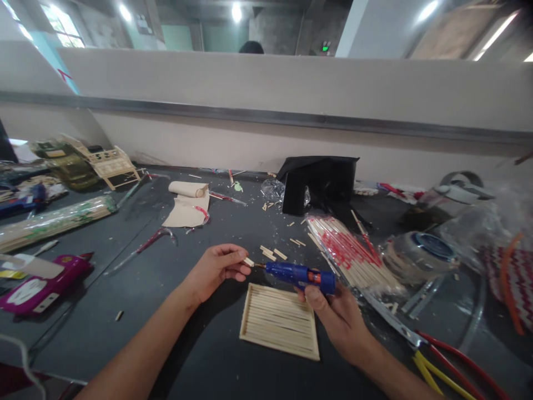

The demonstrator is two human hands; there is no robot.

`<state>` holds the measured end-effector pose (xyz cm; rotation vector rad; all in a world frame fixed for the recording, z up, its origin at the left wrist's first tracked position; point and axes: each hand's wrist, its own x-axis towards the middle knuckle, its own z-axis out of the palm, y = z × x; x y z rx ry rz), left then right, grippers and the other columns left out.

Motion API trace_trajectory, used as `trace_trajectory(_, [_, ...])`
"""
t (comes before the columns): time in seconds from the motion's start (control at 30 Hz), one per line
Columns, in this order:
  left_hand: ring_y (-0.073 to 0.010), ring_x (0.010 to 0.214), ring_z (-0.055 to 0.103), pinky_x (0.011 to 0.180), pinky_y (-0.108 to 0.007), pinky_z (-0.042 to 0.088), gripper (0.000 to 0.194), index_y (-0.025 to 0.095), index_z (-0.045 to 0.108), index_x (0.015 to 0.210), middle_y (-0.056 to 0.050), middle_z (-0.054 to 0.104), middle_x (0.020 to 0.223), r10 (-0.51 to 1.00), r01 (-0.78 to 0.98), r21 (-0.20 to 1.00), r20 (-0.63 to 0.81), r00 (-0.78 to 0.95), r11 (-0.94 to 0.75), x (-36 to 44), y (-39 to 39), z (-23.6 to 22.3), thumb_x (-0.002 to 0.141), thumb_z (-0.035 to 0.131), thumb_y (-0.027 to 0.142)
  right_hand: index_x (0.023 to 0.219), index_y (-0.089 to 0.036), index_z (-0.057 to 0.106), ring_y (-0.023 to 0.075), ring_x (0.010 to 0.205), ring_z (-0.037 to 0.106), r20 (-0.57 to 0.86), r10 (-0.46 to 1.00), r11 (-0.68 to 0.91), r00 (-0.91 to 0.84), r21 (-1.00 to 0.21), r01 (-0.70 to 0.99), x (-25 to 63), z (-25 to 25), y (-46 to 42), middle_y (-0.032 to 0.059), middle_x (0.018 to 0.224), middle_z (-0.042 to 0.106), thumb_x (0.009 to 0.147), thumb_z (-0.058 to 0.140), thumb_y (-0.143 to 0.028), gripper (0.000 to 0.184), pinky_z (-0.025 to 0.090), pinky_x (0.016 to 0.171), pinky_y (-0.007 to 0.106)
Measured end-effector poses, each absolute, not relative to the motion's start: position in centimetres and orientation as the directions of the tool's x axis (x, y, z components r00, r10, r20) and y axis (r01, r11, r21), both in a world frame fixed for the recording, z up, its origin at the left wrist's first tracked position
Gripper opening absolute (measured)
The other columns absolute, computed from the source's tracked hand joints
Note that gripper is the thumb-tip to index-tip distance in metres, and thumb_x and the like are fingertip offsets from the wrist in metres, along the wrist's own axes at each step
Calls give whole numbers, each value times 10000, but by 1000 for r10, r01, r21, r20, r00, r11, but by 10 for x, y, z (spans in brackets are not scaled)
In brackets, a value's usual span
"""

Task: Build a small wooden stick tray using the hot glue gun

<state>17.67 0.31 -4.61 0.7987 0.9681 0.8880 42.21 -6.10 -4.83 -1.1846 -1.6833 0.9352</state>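
Observation:
My left hand (219, 269) pinches a short wooden stick piece (249, 261) between thumb and fingers. My right hand (333, 314) grips a blue hot glue gun (302, 275), whose nozzle points left and almost touches the stick piece. Just below both hands lies a square panel of glued wooden sticks (280, 321) flat on the dark table (175, 333). A few loose stick pieces (272, 254) lie just behind the gun's tip.
A clear bag of red-printed sticks (347, 250) lies right of the gun. Red and yellow pliers (441, 361) sit at bottom right, a tape roll (422, 250) beside them. A black box (318, 183), a paper roll (189, 194), a small wooden model (110, 164) and a long stick bundle (54, 219) stand further back.

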Motion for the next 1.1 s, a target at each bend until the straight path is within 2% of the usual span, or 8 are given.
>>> trace_trajectory(0.2, [-115,594,657,542,-193,551,155,104,662,809,-62,704,736,883,-284,860,-324,341,425,178,2,-45,742,721,231,876,-200,609,173,720,595,236,954,285,-186,-907,310,422,-49,-61,22,757,645,920,478,-380,226,479,672,247])
trace_trajectory(0.73, [-99,549,633,531,-191,538,152,107,657,798,-70,705,734,869,-295,849,-316,381,438,179,1,-44,749,716,237,802,-204,595,179,686,584,248,950,303,-191,-880,365,424,-47,-60,23,728,630,922,454,-406,274,466,644,252])
trace_trajectory(1.0, [-97,543,629,527,-190,536,164,107,655,798,-67,702,731,865,-288,848,-324,383,445,180,1,-45,737,727,242,813,-216,574,172,736,596,262,944,315,-199,-894,319,424,-45,-61,10,765,635,930,454,-365,225,465,688,242])
trace_trajectory(1.1, [-92,540,626,526,-183,534,161,108,657,802,-61,701,724,868,-291,850,-320,380,440,180,1,-45,739,725,240,851,-218,594,173,746,590,262,943,321,-205,-879,352,425,-44,-60,11,777,634,934,441,-365,228,458,694,247])
